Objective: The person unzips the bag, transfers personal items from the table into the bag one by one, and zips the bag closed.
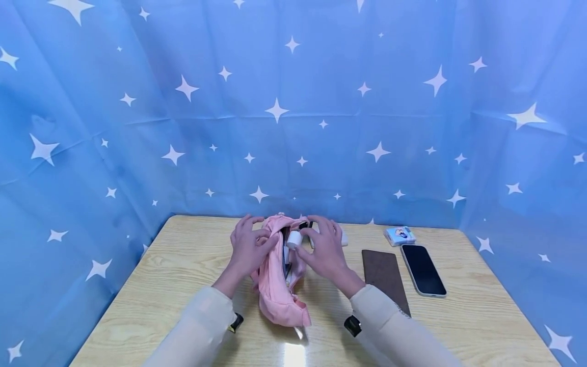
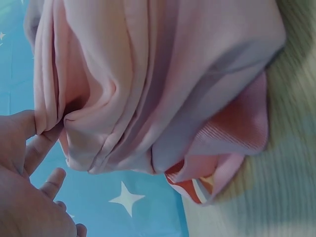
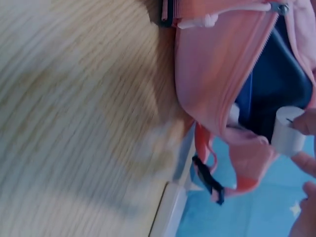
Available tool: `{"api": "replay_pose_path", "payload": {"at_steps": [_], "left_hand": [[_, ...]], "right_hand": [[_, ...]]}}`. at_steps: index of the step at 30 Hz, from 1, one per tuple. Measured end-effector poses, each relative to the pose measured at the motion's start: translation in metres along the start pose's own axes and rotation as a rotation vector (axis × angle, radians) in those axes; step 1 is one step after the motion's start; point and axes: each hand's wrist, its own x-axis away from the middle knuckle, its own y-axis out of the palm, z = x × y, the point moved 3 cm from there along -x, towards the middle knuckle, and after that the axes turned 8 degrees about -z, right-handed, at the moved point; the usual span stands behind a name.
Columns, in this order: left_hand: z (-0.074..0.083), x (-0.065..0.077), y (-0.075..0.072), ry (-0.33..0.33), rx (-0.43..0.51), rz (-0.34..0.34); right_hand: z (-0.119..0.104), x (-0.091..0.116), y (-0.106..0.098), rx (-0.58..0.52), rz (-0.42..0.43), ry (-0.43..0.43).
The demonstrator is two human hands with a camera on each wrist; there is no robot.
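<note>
Sleeves, pink bag lengthwise front-to-back

You can read no text, brand or number in any of the three views. In the head view you have a print on the small blue-and-white packet near the phone, too small to make out; in the right wrist view, the short dark mark on the white cylinder gives you no legible character.
</note>
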Motion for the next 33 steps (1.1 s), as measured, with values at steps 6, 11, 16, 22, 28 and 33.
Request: {"api": "replay_pose_path", "payload": {"at_steps": [6, 11, 16, 22, 28, 33], "left_hand": [[0.007, -0.004, 0.001, 0.005, 0.002, -0.009], [0.002, -0.003, 0.0, -0.016, -0.013, -0.002], [-0.002, -0.002, -0.003, -0.03, -0.034, 0.003], [-0.008, 0.0, -0.005, -0.065, -0.037, 0.005], [-0.012, 0.0, -0.005, -0.092, -0.047, 0.008], [-0.013, 0.0, -0.005, -0.111, -0.038, 0.016]], "right_hand": [[-0.01, 0.0, 0.008, -0.037, 0.015, -0.028], [-0.018, 0.002, 0.019, -0.03, -0.022, -0.04], [-0.023, 0.007, 0.029, 0.019, -0.061, -0.056], [-0.029, 0.009, 0.036, 0.115, -0.109, -0.094], [-0.033, 0.013, 0.041, 0.182, -0.183, -0.115], [-0.034, 0.012, 0.043, 0.204, -0.197, -0.108]]}}
